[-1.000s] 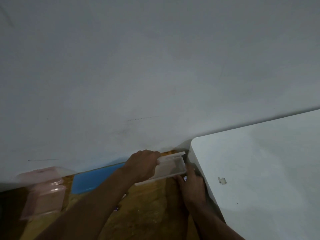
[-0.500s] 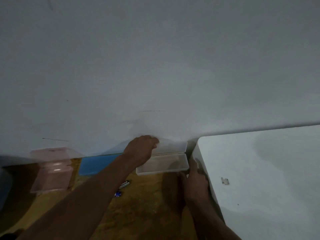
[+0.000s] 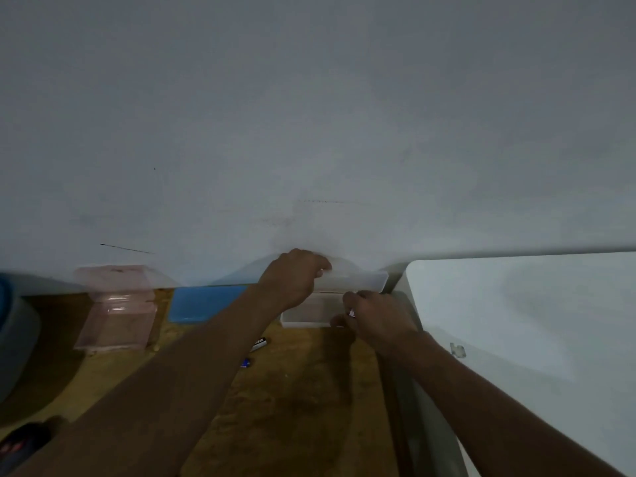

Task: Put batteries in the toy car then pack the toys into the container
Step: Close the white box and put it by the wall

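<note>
Both hands have shifted since 1 s ago: my left hand (image 3: 296, 277) now sits on top of the clear lid (image 3: 358, 282), which leans up vs the wall (image 3: 309, 132), and my right hand (image 3: 375, 320) has come up to the near right corner of the clear container (image 3: 306, 313).

Left fingers are curled over the lid's top edge, gripping it. Right thumb & forefinger are pinched near the container rim w/ a small pale bit showing between them; can't tell what it is.

Step, I'd say: opening the container so toys can go in. Two batteries (image 3: 258, 344) lie loose on the wooden floor (image 3: 292, 390), just beside my left forearm, so the battery step looks not done yet.

Next move prob needs the lid set aside & the container pulled clear of the white cabinet (image 3: 516, 321), then a reach for the batteries.

Hard to see: no toy car clearly in view. A dark red-marked thing (image 3: 20, 442) is cut off bottom left. Container inside is mostly hidden by my hands. Pink box (image 3: 117, 315) & blue slab (image 3: 206, 302) are blurred.
</note>
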The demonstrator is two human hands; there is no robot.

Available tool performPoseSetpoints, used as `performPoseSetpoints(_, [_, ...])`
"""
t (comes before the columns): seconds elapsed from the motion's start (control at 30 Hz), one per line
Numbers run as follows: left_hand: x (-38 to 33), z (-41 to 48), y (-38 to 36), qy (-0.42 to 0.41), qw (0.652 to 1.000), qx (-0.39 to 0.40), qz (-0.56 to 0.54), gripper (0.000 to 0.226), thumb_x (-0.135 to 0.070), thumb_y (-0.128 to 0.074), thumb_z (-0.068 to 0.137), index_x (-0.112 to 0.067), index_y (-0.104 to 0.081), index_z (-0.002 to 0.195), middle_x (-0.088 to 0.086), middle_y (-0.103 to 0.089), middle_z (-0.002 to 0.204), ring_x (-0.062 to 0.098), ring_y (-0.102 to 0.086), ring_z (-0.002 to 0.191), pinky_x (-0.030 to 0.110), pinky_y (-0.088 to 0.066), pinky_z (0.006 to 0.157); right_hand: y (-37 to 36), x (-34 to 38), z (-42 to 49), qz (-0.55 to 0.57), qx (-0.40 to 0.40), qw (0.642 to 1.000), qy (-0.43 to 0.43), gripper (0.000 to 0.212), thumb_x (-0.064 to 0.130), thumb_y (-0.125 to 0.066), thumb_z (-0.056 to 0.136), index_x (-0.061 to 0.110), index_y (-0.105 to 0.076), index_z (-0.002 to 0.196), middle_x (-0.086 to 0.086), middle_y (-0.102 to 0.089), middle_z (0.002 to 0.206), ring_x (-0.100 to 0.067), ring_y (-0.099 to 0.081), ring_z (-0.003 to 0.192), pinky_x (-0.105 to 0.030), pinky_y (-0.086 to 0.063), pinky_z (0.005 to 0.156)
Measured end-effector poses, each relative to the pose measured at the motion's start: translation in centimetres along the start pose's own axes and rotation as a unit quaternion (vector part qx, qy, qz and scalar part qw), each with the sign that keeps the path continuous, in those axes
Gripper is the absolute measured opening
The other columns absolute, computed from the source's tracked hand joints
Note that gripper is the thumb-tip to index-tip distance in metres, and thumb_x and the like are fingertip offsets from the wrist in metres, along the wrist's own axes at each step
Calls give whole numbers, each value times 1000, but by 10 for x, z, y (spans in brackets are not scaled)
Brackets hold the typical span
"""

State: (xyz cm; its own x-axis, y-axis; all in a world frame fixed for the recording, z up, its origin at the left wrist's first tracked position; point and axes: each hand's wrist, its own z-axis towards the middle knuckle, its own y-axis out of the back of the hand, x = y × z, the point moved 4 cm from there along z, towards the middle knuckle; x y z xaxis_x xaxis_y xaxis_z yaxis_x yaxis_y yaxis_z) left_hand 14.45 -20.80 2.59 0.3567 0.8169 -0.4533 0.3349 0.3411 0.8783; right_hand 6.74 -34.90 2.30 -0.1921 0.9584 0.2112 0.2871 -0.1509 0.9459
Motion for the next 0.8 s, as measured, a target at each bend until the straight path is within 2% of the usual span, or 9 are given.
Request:
performPoseSetpoints(0.1, [2, 2, -2, 5, 1000, -4, -1, 44, 2, -52, 93, -20, -62, 130, 5, -61, 134, 21, -58, 120, 35, -47, 103, -2, 2, 12, -55, 22, 996, 64, 39, 45, -47, 96, 16, -53, 121, -7, -61, 127, -26, -63, 105, -38, -50, 93])
performPoseSetpoints(0.27, [4, 5, -3, 9, 1000, 2, -1, 44, 1, -53, 93, -24, -64, 128, 4, -64, 130, 19, -61, 115, 34, -49, 98, -18, 3, 20, -111, 73, 984, 119, 34, 21, -47, 99, 13, -43, 132, -13, -53, 136, -32, -57, 114, -44, -44, 104])
performPoseSetpoints(0.53, [2, 4, -1, 0, 1000, -9, 5, 44, 1, -56, 92, -23, -63, 129, 1, -66, 128, 13, -62, 113, 25, -46, 94, -23, 7, 34, -58, 85, 989, 107, 35, 44, -36, 100, 20, -46, 123, -8, -53, 128, -28, -55, 111, -49, -46, 99])
performPoseSetpoints(0.6, [2, 4, -1, -2, 1000, -9, 6, 45, 1, -56, 92, -23, -63, 129, 0, -66, 128, 13, -62, 114, 26, -46, 95, -25, 9, 36, -48, 76, 990, 109, 36, 48, -35, 99, 22, -45, 121, -5, -52, 125, -26, -54, 111, -46, -47, 98])
performPoseSetpoints(0.67, [3, 5, -1, 0, 1000, -7, 5, 45, 0, -55, 93, -24, -62, 130, 1, -65, 129, 14, -62, 114, 26, -46, 96, -28, 8, 36, -46, 67, 990, 115, 36, 48, -34, 99, 21, -45, 121, -5, -51, 124, -24, -53, 110, -41, -46, 95])
performPoseSetpoints(0.8, [5, 4, 0, 2, 1000, -4, 3, 46, 0, -53, 93, -23, -61, 132, 1, -65, 130, 15, -61, 116, 26, -45, 97, -29, 6, 33, -60, 44, 988, 133, 38, 44, -35, 100, 20, -43, 128, -6, -48, 131, -23, -49, 116, -42, -46, 98])
